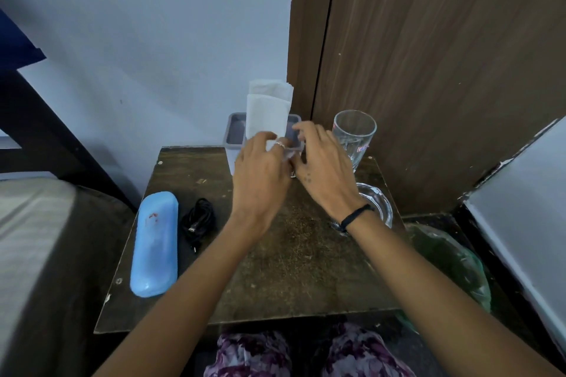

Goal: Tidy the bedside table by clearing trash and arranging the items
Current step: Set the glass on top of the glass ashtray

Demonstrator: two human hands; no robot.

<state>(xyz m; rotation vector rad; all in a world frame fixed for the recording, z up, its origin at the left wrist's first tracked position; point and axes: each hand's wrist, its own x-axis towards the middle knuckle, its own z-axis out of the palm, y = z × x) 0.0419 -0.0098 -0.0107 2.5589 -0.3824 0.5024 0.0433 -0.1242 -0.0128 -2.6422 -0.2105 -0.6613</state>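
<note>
On the dark wooden bedside table (275, 278), a grey-rimmed container (234, 135) stands at the back with white paper napkins (268, 110) sticking up out of it. My left hand (260, 174) pinches the lower edge of the napkins. My right hand (321, 165) holds the container's right rim, fingers curled over it. A blue glasses case (156, 242) lies at the table's left edge. Beside it sits a coiled black cable (199, 220). A tall clear glass (353, 135) stands at the back right, and a clear glass ashtray (378, 205) is partly hidden by my right wrist.
A green plastic bag (453, 266) sits on the floor to the right of the table. A brown wooden door (428, 55) is behind, a bed (33, 239) on the left, a white panel (526, 208) on the right. My patterned trousers (306, 355) show below the table's front edge.
</note>
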